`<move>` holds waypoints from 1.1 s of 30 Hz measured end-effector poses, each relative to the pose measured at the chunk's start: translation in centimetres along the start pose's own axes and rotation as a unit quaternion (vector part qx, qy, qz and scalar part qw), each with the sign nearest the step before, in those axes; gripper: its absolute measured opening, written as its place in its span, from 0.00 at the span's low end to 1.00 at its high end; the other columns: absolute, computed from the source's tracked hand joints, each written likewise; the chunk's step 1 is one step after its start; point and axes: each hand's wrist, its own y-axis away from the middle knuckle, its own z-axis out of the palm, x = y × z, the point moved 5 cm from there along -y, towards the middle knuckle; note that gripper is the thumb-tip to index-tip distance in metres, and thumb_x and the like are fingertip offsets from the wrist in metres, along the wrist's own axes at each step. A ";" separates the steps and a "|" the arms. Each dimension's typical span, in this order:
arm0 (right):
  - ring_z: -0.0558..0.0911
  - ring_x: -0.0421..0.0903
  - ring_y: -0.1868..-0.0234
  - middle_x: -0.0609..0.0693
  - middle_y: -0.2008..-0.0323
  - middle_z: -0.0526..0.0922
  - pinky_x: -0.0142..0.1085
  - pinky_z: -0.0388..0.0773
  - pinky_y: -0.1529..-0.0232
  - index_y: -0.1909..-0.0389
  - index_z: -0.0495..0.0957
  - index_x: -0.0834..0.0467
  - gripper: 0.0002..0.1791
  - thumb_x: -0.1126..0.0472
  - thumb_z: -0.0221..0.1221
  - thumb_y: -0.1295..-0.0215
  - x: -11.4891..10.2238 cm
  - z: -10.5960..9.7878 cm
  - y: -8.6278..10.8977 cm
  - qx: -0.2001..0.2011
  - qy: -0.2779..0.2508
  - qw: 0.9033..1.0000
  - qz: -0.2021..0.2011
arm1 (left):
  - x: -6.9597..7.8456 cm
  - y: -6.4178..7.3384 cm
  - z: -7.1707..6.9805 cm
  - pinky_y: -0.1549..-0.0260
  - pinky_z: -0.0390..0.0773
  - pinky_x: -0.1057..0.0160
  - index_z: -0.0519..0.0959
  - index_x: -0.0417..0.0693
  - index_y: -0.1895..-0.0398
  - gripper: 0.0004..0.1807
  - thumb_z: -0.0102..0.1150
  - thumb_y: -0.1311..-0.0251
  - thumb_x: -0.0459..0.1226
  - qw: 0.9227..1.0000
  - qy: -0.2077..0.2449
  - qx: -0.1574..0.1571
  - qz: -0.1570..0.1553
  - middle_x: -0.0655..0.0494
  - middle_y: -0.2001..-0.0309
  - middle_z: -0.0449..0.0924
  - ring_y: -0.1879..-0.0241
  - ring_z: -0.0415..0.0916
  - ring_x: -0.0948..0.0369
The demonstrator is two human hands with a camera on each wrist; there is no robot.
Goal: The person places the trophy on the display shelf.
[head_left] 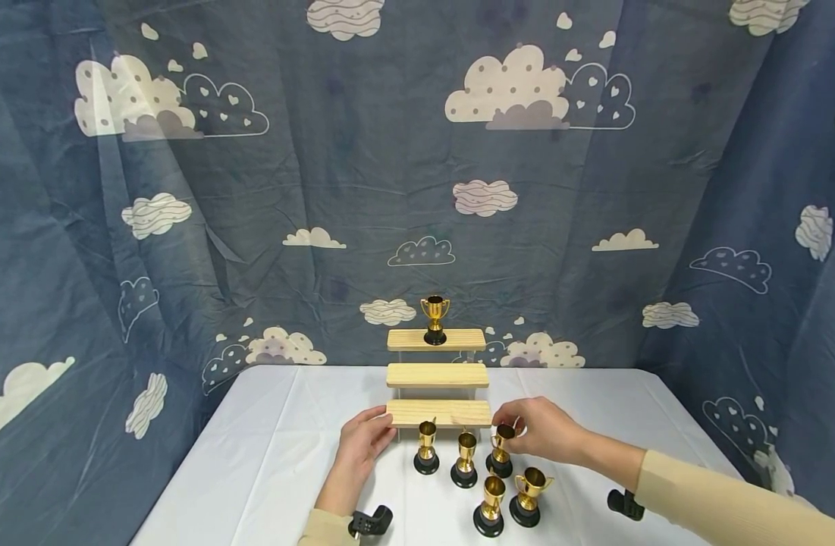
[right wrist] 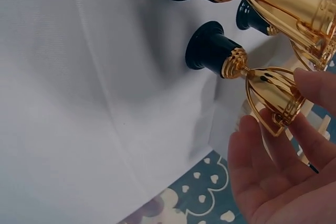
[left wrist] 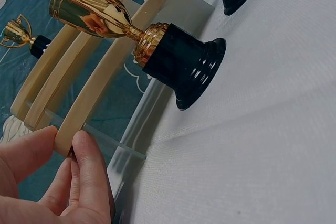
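Note:
A three-step wooden display stand (head_left: 437, 412) with clear supports stands on the white table. My left hand (head_left: 359, 446) pinches the left end of its lowest wooden step (left wrist: 100, 77) between thumb and fingers. At the right, my right hand (head_left: 545, 431) holds a small gold trophy (right wrist: 273, 90) by its cup, thumb and fingertips at the rim. That trophy's black base (right wrist: 212, 51) looks upright at the table, though contact underneath cannot be told. Another gold trophy (head_left: 434, 315) stands on the top step.
Several more gold trophies with black bases are in front of the stand: one at the left (head_left: 427, 447), one in the middle (head_left: 466, 460), and two nearer, a trophy (head_left: 491, 504) and its neighbour (head_left: 528, 497). A dark cloud-patterned cloth (head_left: 362, 174) hangs behind the table (head_left: 267, 447).

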 end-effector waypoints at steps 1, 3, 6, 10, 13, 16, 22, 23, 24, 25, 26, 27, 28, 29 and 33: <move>0.81 0.45 0.63 0.38 0.67 0.82 0.40 0.81 0.64 0.57 0.85 0.50 0.17 0.61 0.75 0.49 0.1 0.1 0.0 0.000 -0.001 1.000 -0.001 | 0.0 0.0 0.0 0.55 0.86 0.61 0.71 0.26 0.38 0.26 0.64 0.40 0.24 1.000 0.001 -0.001 -0.001 0.44 0.60 0.82 0.63 0.83 0.58; 0.81 0.45 0.63 0.37 0.67 0.82 0.40 0.80 0.64 0.57 0.85 0.50 0.17 0.61 0.75 0.49 0.3 0.3 0.0 -0.001 -0.002 1.000 -0.003 | -0.1 0.1 0.0 0.55 0.86 0.61 0.71 0.26 0.38 0.26 0.64 0.40 0.24 1.000 0.001 -0.002 -0.001 0.44 0.59 0.82 0.63 0.83 0.58; 0.80 0.45 0.63 0.37 0.67 0.81 0.40 0.80 0.64 0.57 0.85 0.51 0.17 0.61 0.75 0.49 0.5 0.5 0.0 -0.004 -0.005 1.000 0.000 | -0.1 0.2 0.0 0.54 0.86 0.61 0.71 0.26 0.38 0.26 0.64 0.40 0.25 1.000 0.001 -0.001 -0.002 0.45 0.59 0.82 0.63 0.83 0.58; 0.80 0.45 0.63 0.36 0.67 0.81 0.40 0.80 0.64 0.58 0.85 0.49 0.17 0.61 0.75 0.49 0.7 0.7 0.0 -0.004 -0.005 1.000 0.005 | -0.1 0.1 -0.1 0.55 0.86 0.61 0.71 0.26 0.39 0.26 0.64 0.40 0.24 1.000 0.002 0.003 -0.001 0.45 0.60 0.82 0.63 0.83 0.58; 0.80 0.44 0.64 0.35 0.67 0.81 0.40 0.80 0.63 0.58 0.85 0.48 0.17 0.61 0.75 0.50 0.6 0.6 0.1 -0.001 0.001 1.000 0.005 | -0.1 0.1 -0.1 0.56 0.86 0.62 0.72 0.25 0.39 0.26 0.64 0.41 0.24 1.000 0.003 0.005 0.001 0.44 0.60 0.83 0.63 0.83 0.58; 0.79 0.41 0.65 0.35 0.68 0.81 0.40 0.80 0.63 0.58 0.85 0.48 0.17 0.61 0.75 0.50 0.5 0.5 0.3 0.005 0.011 1.000 0.003 | -0.1 0.0 -0.1 0.57 0.86 0.62 0.72 0.25 0.40 0.25 0.64 0.41 0.23 1.000 0.003 0.006 0.003 0.44 0.60 0.82 0.63 0.83 0.58; 0.80 0.39 0.65 0.34 0.68 0.81 0.39 0.80 0.63 0.58 0.85 0.48 0.16 0.60 0.74 0.49 0.4 0.0 0.5 0.020 0.025 0.999 -0.006 | 0.0 0.0 0.1 0.57 0.86 0.63 0.72 0.25 0.40 0.25 0.64 0.41 0.24 1.000 0.001 0.005 0.002 0.44 0.59 0.82 0.63 0.83 0.59; 0.80 0.40 0.65 0.34 0.67 0.81 0.38 0.80 0.63 0.58 0.85 0.48 0.16 0.60 0.74 0.49 0.5 -0.1 0.5 0.022 0.027 0.999 -0.007 | 0.0 0.0 0.1 0.57 0.86 0.63 0.72 0.26 0.40 0.25 0.64 0.41 0.24 1.000 0.000 0.006 0.001 0.43 0.59 0.82 0.63 0.83 0.59; 0.80 0.40 0.65 0.33 0.67 0.81 0.38 0.80 0.63 0.58 0.85 0.48 0.16 0.60 0.74 0.49 0.5 -0.1 0.5 0.025 0.028 0.999 -0.007 | 0.0 0.0 0.0 0.57 0.86 0.63 0.72 0.26 0.39 0.25 0.64 0.41 0.24 1.000 0.000 0.007 0.000 0.43 0.59 0.82 0.63 0.83 0.59; 0.80 0.40 0.65 0.33 0.67 0.81 0.38 0.80 0.64 0.58 0.85 0.48 0.16 0.60 0.74 0.49 0.5 -0.2 0.5 0.027 0.029 0.999 -0.006 | 0.0 0.0 0.0 0.57 0.86 0.63 0.72 0.26 0.39 0.25 0.64 0.41 0.24 1.000 0.000 0.007 -0.001 0.43 0.59 0.82 0.63 0.83 0.58; 0.80 0.41 0.65 0.33 0.68 0.81 0.37 0.80 0.64 0.58 0.85 0.48 0.16 0.60 0.74 0.49 0.5 -0.3 0.5 0.030 0.030 0.999 -0.006 | 0.0 0.0 0.0 0.57 0.86 0.63 0.72 0.26 0.39 0.25 0.64 0.41 0.24 1.000 0.001 0.008 -0.001 0.43 0.59 0.82 0.63 0.83 0.58; 0.80 0.41 0.65 0.33 0.67 0.81 0.37 0.79 0.64 0.58 0.85 0.48 0.16 0.61 0.74 0.49 0.5 -0.4 0.5 0.032 0.030 0.999 -0.007 | 0.0 0.0 0.0 0.57 0.86 0.63 0.72 0.26 0.39 0.25 0.64 0.41 0.24 1.000 0.001 0.009 -0.001 0.43 0.59 0.82 0.62 0.83 0.58; 0.80 0.42 0.65 0.33 0.67 0.81 0.37 0.79 0.65 0.58 0.85 0.48 0.16 0.61 0.74 0.49 0.4 -0.5 0.5 0.034 0.030 0.999 -0.007 | 0.0 0.0 -0.1 0.57 0.86 0.63 0.72 0.26 0.40 0.25 0.64 0.41 0.24 1.000 0.001 0.009 0.000 0.43 0.59 0.82 0.63 0.83 0.58; 0.80 0.42 0.65 0.33 0.68 0.81 0.37 0.79 0.65 0.58 0.85 0.48 0.16 0.61 0.73 0.49 0.4 -0.6 0.5 0.036 0.030 0.999 -0.007 | 0.0 0.1 -0.1 0.57 0.86 0.63 0.72 0.26 0.40 0.25 0.64 0.41 0.24 1.000 0.002 0.010 -0.001 0.43 0.59 0.82 0.63 0.83 0.58; 0.80 0.42 0.65 0.33 0.68 0.80 0.37 0.78 0.65 0.58 0.85 0.48 0.15 0.61 0.73 0.48 0.3 -0.9 0.7 0.042 0.035 0.998 -0.010 | 0.1 0.1 0.0 0.57 0.86 0.63 0.72 0.26 0.40 0.25 0.64 0.40 0.24 1.000 0.004 0.008 0.000 0.44 0.60 0.82 0.63 0.83 0.59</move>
